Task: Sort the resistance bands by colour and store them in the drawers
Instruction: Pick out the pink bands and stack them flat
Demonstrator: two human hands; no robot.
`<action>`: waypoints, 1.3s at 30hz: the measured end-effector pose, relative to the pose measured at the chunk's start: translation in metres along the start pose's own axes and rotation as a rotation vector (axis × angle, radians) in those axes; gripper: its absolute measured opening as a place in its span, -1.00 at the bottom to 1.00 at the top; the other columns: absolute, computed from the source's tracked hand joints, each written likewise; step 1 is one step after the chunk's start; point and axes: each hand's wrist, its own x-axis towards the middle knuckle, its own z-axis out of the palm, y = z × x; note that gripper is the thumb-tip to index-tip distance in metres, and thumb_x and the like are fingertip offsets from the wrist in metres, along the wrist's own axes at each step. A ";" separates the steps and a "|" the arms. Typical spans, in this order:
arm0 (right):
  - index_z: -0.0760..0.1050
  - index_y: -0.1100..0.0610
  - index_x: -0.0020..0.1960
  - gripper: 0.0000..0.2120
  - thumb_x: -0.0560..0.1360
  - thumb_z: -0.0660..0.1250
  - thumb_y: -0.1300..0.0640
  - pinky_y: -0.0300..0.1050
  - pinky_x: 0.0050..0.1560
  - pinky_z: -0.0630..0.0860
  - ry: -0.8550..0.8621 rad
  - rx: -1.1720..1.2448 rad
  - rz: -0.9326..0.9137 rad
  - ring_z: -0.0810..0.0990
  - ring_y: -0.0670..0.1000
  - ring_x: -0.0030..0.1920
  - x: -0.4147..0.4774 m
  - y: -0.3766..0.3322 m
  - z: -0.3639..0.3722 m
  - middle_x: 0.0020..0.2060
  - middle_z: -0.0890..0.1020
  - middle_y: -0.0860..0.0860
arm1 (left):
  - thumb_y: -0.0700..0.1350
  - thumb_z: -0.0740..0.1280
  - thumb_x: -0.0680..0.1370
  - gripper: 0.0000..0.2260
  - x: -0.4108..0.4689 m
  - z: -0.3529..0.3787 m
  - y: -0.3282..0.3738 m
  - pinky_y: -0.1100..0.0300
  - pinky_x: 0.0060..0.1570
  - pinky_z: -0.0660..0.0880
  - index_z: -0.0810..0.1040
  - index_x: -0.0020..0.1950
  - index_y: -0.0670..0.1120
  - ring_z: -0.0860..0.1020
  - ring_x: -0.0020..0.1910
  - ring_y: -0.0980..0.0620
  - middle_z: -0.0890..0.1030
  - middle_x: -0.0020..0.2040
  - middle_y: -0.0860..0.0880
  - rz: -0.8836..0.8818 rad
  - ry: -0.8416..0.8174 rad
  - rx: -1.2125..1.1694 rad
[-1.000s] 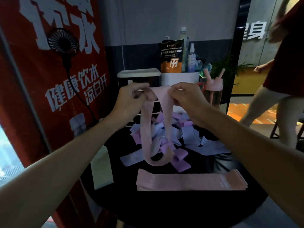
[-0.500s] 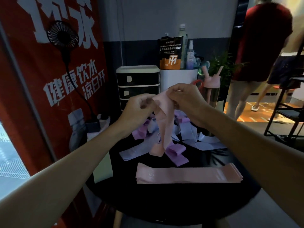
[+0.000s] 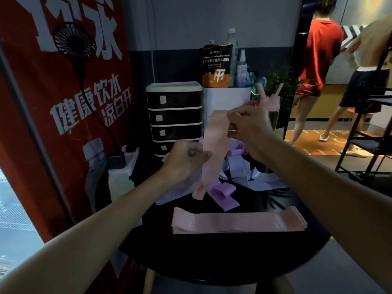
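1 red banner with white characters (image 3: 63, 124) fills the left edge, and a small black clip fan (image 3: 74, 41) hangs in front of it. Next comes the black-fronted plastic drawer unit with a white frame (image 3: 180, 115). All 4 of its drawers are closed, and the paper labels are too small to read. The lowest drawer is partly hidden behind the left hand (image 3: 184, 161).

That hand has dropped: 1 second ago both hands held the top of the pale pink elastic resistance band (image 3: 216, 143) side by side. Now the left hand pinches the band's edge at mid-length, while the right hand (image 3: 248, 128) grips the upper end, raised above the table. The band hangs between them as a flat strip. Its lower end is curled beside a folded purple band (image 3: 224, 194), and I cannot tell whether it touches the table.

This looks like smoothing before the band joins the flat stack of pink bands (image 3: 237, 222) at the near side of the round black table (image 3: 212, 262). Sorting is under way, and nothing is stored yet.

Further right, the loose heap of pale lilac and white bands (image 3: 261, 179) is partly covered by the right forearm, so its count is unclear. 2 bystanders (image 3: 318, 60) are cut off at the right edge.
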 end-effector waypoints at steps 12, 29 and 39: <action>0.54 0.23 0.12 -0.82 0.52 0.38 0.29 -0.35 -0.18 0.53 -0.309 -0.323 -0.134 0.56 -0.10 -0.16 -0.015 0.007 -0.014 -0.09 0.58 0.03 | -0.19 0.44 0.55 -0.96 0.029 -0.008 0.037 0.14 -0.12 0.61 0.68 -0.10 -0.10 0.68 -0.20 0.04 0.72 -0.20 -0.08 0.032 0.146 -0.030; 0.54 0.18 -0.02 -0.89 0.47 0.38 0.31 -0.34 -0.30 0.46 -0.051 -0.340 -0.076 0.50 -0.08 -0.23 -0.009 0.015 -0.025 -0.18 0.55 0.01 | -0.28 0.40 0.55 -0.86 0.019 -0.013 0.031 0.00 -0.03 0.61 0.56 0.06 -0.11 0.64 -0.14 -0.04 0.69 -0.09 -0.18 0.020 0.058 0.082; 0.56 0.16 0.06 -0.74 0.42 0.51 0.17 -0.17 -0.12 0.60 -0.373 -0.225 -0.077 0.66 -0.03 -0.13 -0.026 0.015 -0.015 -0.04 0.68 0.09 | -0.24 0.26 0.62 -0.82 0.030 -0.015 0.053 0.03 -0.01 0.56 0.36 0.16 -0.02 0.62 -0.02 -0.12 0.63 -0.01 -0.17 0.145 -0.031 0.296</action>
